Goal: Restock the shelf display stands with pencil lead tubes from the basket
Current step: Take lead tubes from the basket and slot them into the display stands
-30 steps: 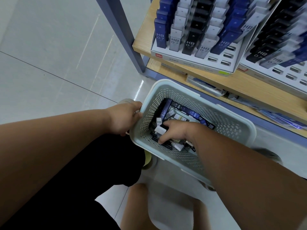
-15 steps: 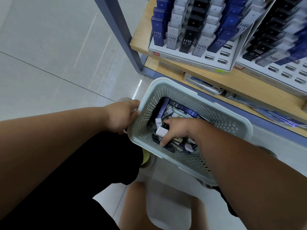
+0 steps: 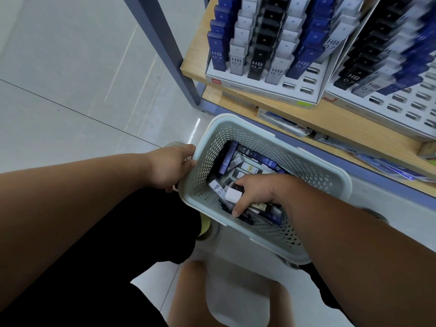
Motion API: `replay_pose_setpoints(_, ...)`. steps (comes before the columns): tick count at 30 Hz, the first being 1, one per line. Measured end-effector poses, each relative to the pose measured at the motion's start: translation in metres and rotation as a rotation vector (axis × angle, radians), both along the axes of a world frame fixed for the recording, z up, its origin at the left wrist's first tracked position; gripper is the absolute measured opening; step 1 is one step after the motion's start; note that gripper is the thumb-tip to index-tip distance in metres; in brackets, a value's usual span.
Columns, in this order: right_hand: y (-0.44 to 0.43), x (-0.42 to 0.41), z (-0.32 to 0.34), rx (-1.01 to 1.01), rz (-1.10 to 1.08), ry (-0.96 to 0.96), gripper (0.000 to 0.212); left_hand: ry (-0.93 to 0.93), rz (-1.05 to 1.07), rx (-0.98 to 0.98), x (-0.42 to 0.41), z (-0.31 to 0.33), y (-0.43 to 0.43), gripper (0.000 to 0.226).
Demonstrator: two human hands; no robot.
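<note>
Lead tubes point(image 3: 245, 165): slim rectangular plastic cases in navy, black and grey-white, some printed "HB 0.7". They lie in a loose heap in the bottom of the basket.
White-ended tube point(image 3: 233, 195): glossy squared cap, lying on top of the heap.
Right hand point(image 3: 258, 194): inside the basket, thumb and forefinger pinching the white-ended tube.
Basket point(image 3: 262, 132): pale grey-green plastic, rectangular, with perforated walls and a smooth rounded rim. It sits just below the shelf edge.
Left hand point(image 3: 169, 168): fingers curled over the rim of the basket's short end.
Display stands point(image 3: 264, 90): white card with stepped slots, tubes upright in colour columns.
Shelf point(image 3: 342, 125): wood-grain board.
Post point(image 3: 162, 43): grey-blue metal.
Floor point(image 3: 70, 79): glossy pale tile.
Versus 0.5 s ago: both hands keep their grips, and the basket has barely shifted.
</note>
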State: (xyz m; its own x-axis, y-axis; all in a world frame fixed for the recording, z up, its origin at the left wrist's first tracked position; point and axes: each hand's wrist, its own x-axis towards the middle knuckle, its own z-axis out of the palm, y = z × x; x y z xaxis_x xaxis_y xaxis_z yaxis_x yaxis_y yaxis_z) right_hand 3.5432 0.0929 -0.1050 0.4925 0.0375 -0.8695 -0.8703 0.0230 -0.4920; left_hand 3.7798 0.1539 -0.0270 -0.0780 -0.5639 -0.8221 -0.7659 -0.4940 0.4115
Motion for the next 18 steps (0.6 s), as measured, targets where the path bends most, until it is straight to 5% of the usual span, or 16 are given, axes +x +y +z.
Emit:
replay_pose_setpoints(10,0.005,-0.006,-0.006,-0.037,-0.133,-0.018,0.047,-0.018,-0.010,-0.004,-0.002,0.003,-0.001,0.028)
replay_pose_setpoints(15,0.020,-0.018,-0.022,-0.086,-0.287,0.069,0.106,-0.030,-0.015,-0.019,-0.005,0.007,-0.003,0.028)
replay_pose_setpoints(18,0.015,-0.018,-0.019,-0.056,-0.239,0.079,0.108,-0.030,-0.018,-0.013,-0.005,0.006,-0.003,0.030)
